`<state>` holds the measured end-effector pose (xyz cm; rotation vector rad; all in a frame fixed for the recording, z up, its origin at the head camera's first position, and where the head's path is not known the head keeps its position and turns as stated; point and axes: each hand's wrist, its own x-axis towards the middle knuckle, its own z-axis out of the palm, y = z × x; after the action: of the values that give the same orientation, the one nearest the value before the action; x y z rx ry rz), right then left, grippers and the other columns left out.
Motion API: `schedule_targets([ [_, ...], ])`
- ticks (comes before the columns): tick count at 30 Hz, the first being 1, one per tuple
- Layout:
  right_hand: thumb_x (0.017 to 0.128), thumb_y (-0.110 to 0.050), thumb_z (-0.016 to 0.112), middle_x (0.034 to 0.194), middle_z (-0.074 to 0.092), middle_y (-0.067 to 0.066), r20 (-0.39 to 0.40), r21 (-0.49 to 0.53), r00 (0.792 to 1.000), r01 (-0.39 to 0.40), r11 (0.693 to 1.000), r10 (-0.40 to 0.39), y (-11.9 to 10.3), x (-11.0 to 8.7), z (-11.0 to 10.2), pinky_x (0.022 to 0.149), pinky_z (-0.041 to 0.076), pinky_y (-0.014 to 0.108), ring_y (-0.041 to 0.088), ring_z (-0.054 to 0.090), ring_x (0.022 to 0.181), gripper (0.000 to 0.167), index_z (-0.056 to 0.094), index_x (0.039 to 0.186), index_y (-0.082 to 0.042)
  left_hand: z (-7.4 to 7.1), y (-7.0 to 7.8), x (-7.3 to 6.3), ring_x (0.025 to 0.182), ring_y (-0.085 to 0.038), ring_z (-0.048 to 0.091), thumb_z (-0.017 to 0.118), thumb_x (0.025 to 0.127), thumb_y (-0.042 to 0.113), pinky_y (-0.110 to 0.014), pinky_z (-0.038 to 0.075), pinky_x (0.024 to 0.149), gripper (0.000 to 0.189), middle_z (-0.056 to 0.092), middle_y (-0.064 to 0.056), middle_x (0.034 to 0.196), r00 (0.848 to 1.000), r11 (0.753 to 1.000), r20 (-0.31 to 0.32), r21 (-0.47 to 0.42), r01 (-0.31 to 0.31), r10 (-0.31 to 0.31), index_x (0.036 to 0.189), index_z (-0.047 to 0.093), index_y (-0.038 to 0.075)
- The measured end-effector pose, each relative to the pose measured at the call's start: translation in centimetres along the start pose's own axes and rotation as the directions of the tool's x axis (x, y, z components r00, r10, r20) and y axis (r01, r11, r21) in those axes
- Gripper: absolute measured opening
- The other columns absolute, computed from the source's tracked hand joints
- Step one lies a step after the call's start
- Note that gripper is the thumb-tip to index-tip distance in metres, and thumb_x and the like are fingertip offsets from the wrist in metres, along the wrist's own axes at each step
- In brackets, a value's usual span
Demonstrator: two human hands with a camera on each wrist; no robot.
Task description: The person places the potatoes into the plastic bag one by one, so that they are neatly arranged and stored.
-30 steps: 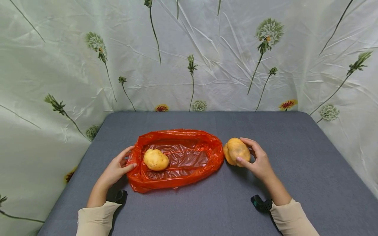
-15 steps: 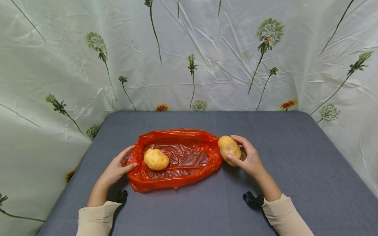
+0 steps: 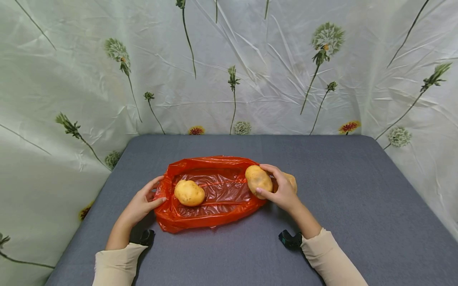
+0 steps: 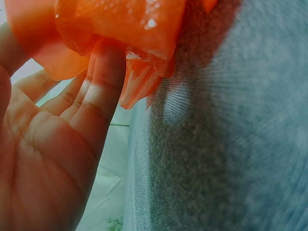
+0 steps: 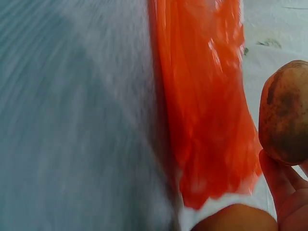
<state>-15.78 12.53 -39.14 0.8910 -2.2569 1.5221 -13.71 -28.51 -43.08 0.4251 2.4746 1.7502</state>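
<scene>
In the head view my right hand [image 3: 282, 190] grips a potato [image 3: 258, 182] over the right rim of a red plastic bag [image 3: 211, 220]. The right wrist view shows that potato [image 5: 286, 113] from below, dark-patched, with fingertips against its lower end. My left hand [image 3: 143, 202] holds the bag's left rim, thumb on the near side. Up close in the left wrist view, its fingers [image 4: 103, 82] go behind the orange-red plastic [image 4: 120, 24]. One potato [image 3: 189, 193] lies inside the bag at the left. Another potato [image 3: 291, 182] sits beyond my right hand, partly hidden by it.
A grey cloth-covered table [image 3: 229, 258] carries everything. Behind it and to the sides hangs a pale curtain [image 3: 264, 79] printed with dandelions. Black camera mounts [image 3: 290, 239] are strapped at both wrists, below beige sleeves [image 3: 329, 254].
My right hand has carried its potato leftward, from beside the bag to over its right rim. The other potato now shows to the right of that hand. The left hand has stayed put.
</scene>
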Motion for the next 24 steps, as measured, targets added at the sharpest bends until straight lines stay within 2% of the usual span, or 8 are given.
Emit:
schedule_targets([
  [6,0.068,0.006,0.072,0.121,0.046,0.025,0.036,-0.001,0.999,-0.009,1.0,0.009,-0.3,0.9,1.6,0.086,0.04,0.031,0.029,0.044,0.111,0.059,0.045,0.12,0.011,0.0,0.1,0.0,0.087,-0.012,0.057,0.061,0.084,0.002,-0.028,0.05,0.067,0.065,0.037,-0.028,0.125,1.0,1.0,-0.002,0.011,0.012,-0.012,0.139,0.025,0.002],
  [16,0.071,0.002,0.073,0.119,0.049,0.022,0.086,0.035,0.996,-0.012,0.999,0.009,-0.8,2.3,3.9,0.084,0.042,0.044,0.029,0.047,0.106,0.057,0.045,0.119,0.011,0.0,0.1,0.0,0.087,-0.014,0.057,0.061,0.084,0.002,-0.029,0.05,0.067,0.065,0.037,-0.028,0.123,1.0,1.0,0.0,0.008,0.016,-0.016,0.139,0.025,0.002],
  [24,0.07,0.0,0.074,0.118,0.05,0.022,0.112,0.034,0.994,-0.009,0.999,0.005,-0.9,3.2,5.4,0.086,0.042,0.04,0.03,0.047,0.107,0.057,0.047,0.118,0.011,0.0,0.0,0.1,0.085,-0.013,0.058,0.061,0.084,0.003,-0.029,0.05,0.066,0.065,0.037,-0.027,0.123,1.0,0.999,-0.003,0.029,0.021,-0.021,0.138,0.026,0.003],
])
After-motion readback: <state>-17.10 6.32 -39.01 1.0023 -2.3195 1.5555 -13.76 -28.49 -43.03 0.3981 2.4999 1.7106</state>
